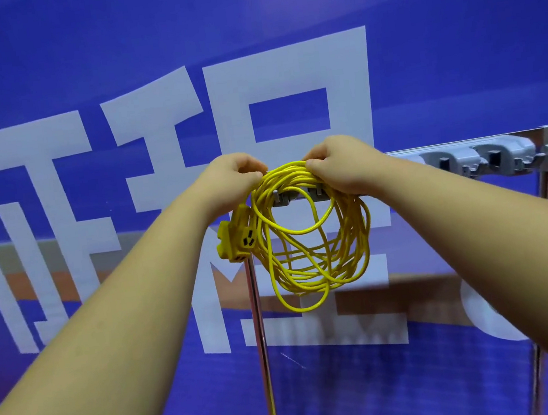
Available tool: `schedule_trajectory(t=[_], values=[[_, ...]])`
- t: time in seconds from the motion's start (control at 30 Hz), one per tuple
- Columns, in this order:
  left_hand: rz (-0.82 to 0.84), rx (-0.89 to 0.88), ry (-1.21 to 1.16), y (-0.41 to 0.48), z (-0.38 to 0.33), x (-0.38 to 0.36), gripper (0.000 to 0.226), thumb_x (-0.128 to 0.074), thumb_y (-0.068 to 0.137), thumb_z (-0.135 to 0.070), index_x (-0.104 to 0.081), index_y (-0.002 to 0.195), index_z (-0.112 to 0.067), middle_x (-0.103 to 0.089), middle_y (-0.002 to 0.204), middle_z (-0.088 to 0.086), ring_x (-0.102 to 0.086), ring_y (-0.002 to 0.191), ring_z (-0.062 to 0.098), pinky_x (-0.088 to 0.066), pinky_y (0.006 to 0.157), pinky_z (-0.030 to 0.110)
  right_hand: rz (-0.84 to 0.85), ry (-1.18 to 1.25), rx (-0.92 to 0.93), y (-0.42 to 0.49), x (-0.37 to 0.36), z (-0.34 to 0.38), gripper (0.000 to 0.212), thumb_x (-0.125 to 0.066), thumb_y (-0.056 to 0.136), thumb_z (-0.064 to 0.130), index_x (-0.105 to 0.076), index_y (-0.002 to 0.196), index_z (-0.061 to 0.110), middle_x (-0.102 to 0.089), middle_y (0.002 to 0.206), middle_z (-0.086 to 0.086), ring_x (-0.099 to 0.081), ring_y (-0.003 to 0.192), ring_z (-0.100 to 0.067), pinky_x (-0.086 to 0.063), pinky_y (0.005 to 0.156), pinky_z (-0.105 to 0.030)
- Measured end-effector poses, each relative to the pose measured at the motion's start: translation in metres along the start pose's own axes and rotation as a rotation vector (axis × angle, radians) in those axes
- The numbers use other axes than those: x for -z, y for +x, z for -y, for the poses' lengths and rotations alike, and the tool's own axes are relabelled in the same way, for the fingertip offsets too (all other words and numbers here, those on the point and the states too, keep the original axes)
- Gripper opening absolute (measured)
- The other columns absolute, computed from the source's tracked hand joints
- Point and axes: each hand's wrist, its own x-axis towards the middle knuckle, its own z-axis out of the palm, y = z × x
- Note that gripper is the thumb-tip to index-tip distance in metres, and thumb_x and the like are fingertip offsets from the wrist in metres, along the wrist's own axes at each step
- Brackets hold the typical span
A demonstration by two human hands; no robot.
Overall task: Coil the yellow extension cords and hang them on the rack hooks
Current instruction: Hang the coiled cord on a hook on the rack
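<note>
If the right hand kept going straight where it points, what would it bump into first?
Probably the grey hook rail, just beyond the right hand gripping the yellow cord. Behind that hangs the blue banner. Depth is hard to judge from one view.

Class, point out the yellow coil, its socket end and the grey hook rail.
yellow coil (359, 238), head view, right strands
socket end (247, 239), head view, slotted face
grey hook rail (507, 152), head view, right hook

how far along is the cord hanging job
Done: the yellow cord is coiled. In hand: the left hand and right hand grip the coil's top at a hook on the grey hook rail; whether it's seated is hidden. Left: let go; the rail's right-hand hooks hang bare.
</note>
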Motion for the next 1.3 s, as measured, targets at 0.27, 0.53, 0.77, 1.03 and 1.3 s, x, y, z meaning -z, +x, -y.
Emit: schedule_trajectory(t=[0.27, 0.53, 0.77, 1.03, 1.3], values=[[-0.054, -0.016, 0.089, -0.016, -0.002, -0.009, 0.016, -0.061, 0.102, -0.022, -0.070, 0.114, -0.026, -0.070, 0.104, -0.002, -0.069, 0.091, 0.017, -0.059, 0.070, 0.027, -0.051, -0.063, 0.045, -0.006, -0.008, -0.001, 0.038, -0.048, 0.109, 0.038, -0.066, 0.140, 0.024, -0.060, 0.135, -0.010, -0.060, 0.116, -0.026, -0.043, 0.088, -0.034], [-0.105, -0.035, 0.136, -0.024, 0.004, -0.017, 0.029, -0.066, 0.100, -0.018, -0.061, 0.128, -0.025, -0.064, 0.116, -0.005, -0.063, 0.103, 0.017, -0.053, 0.070, 0.022, -0.098, -0.011, 0.048, -0.015, -0.010, 0.001, 0.036, -0.052, 0.108, 0.040, -0.061, 0.142, 0.033, -0.055, 0.139, -0.005, -0.057, 0.122, -0.024, -0.048, 0.097, -0.038], [-0.209, -0.016, 0.140, -0.024, 0.008, -0.023, 0.018, -0.071, 0.098, -0.021, -0.061, 0.111, -0.028, -0.066, 0.110, -0.005, -0.063, 0.098, 0.018, -0.050, 0.065, 0.020, -0.159, -0.021, 0.041, -0.018, -0.012, 0.007, 0.029, -0.054, 0.105, 0.036, -0.069, 0.129, 0.031, -0.060, 0.130, -0.005, -0.058, 0.112, -0.022, -0.053, 0.090, -0.040], [-0.326, -0.011, 0.094, -0.010, 0.005, -0.024, 0.017, -0.064, 0.101, -0.016, -0.076, 0.109, -0.026, -0.073, 0.105, -0.003, -0.068, 0.097, 0.019, -0.061, 0.086, 0.038, -0.282, -0.047, -0.087, -0.010, -0.012, 0.006, 0.023, -0.058, 0.106, 0.030, -0.077, 0.112, 0.020, -0.074, 0.100, -0.004, -0.067, 0.090, -0.022, -0.054, 0.074, -0.034], [-0.103, 0.034, 0.062, -0.009, 0.003, -0.020, 0.026, -0.054, 0.107, -0.025, -0.074, 0.123, -0.032, -0.075, 0.103, 0.001, -0.072, 0.083, 0.015, -0.061, 0.070, 0.029, -0.184, -0.182, -0.107, -0.008, -0.005, -0.003, 0.026, -0.054, 0.106, 0.026, -0.079, 0.112, 0.022, -0.074, 0.093, -0.007, -0.069, 0.082, -0.028, -0.064, 0.077, -0.043]])
